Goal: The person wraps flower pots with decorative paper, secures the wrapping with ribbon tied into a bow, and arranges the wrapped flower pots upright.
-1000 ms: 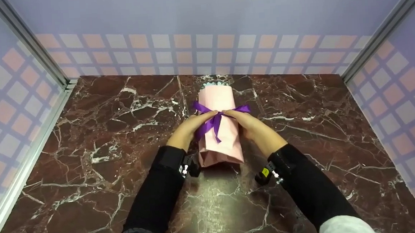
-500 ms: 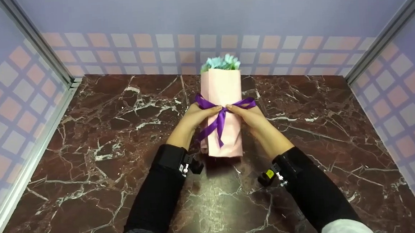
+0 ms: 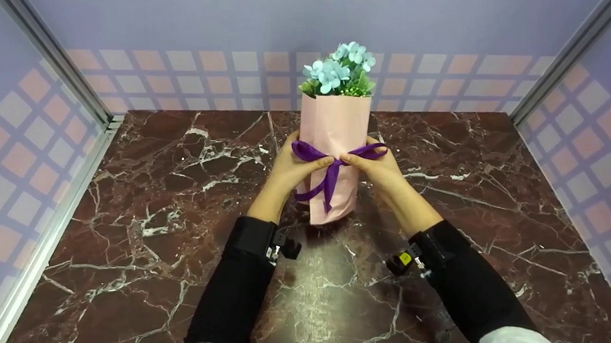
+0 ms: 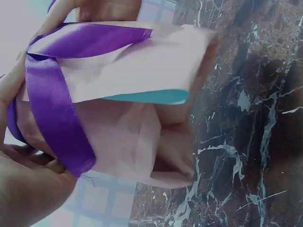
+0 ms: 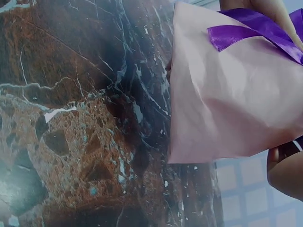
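A bouquet of light blue flowers (image 3: 331, 73) with green leaves stands out of pink wrapping paper (image 3: 342, 121). Round its middle runs a purple ribbon (image 3: 329, 183) tied in a bow. My left hand (image 3: 289, 167) grips the wrapped bouquet from the left, thumb at the knot. From the right, my right hand (image 3: 382, 166) holds it likewise, its thumb beside the other. Most fingers are hidden behind the paper in the head view. The left wrist view shows the paper's open lower end (image 4: 175, 165) with a turquoise inner side, apart from the table.
Beneath lies a dark red marble-patterned table (image 3: 180, 200) with white veins. A lilac back wall (image 3: 195, 19) with pink and white squares rises behind it, and side panels stand left and right. Each wrist carries a small black camera (image 3: 289, 247).
Both hands have raised and tilted the bouquet upright, its top moving up and slightly right. The blue flowers, barely visible earlier, now show fully. The hands keep their hold at the bow.
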`<act>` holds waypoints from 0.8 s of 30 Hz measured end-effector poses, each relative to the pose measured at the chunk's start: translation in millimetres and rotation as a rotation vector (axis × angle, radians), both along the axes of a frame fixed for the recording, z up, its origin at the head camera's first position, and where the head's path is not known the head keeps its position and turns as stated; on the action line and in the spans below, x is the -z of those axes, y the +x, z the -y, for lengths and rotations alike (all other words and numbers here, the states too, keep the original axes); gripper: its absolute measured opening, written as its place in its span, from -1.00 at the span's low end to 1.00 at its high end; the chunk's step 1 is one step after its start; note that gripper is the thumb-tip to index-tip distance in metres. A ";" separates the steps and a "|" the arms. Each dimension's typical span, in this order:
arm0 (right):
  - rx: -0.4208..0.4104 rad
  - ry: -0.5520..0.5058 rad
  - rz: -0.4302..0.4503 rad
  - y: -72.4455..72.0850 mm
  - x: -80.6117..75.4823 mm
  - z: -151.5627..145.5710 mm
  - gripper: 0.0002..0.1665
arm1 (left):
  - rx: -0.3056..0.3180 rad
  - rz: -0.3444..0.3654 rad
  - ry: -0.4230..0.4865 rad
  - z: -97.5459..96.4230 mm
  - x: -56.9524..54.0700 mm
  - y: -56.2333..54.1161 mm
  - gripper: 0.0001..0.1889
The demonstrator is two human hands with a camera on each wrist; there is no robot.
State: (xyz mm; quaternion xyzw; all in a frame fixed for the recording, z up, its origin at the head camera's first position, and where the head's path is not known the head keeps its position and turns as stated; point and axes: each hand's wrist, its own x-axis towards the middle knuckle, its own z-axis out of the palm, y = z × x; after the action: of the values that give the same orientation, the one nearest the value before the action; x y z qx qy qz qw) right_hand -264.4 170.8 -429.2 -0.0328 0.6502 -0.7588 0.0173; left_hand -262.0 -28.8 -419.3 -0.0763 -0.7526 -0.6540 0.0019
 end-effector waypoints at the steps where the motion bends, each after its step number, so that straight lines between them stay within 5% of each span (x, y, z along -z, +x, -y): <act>1: -0.007 0.001 -0.011 0.8 -0.8 -1.6 -0.42 | 0.003 -0.016 -0.014 -0.5 -0.1 0.7 0.00; 9: -0.023 0.128 -0.084 4.9 1.2 -14.4 -0.24 | 0.016 -0.094 -0.065 -4.5 7.3 5.7 0.08; 16: -0.020 0.085 -0.097 6.5 18.0 -18.8 -0.21 | 0.008 -0.116 -0.109 -9.4 21.1 7.4 0.03; 24: -0.043 -0.020 -0.139 3.9 38.3 -19.3 -0.14 | 0.070 -0.204 -0.121 -11.9 39.8 -0.7 0.07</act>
State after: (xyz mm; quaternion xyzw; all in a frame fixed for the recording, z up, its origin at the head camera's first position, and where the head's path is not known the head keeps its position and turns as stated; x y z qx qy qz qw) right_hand -260.6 190.1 -467.5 -0.0995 0.6416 -0.7605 -0.0121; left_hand -262.7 -16.9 -459.1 -0.1687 -0.7835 -0.5959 0.0512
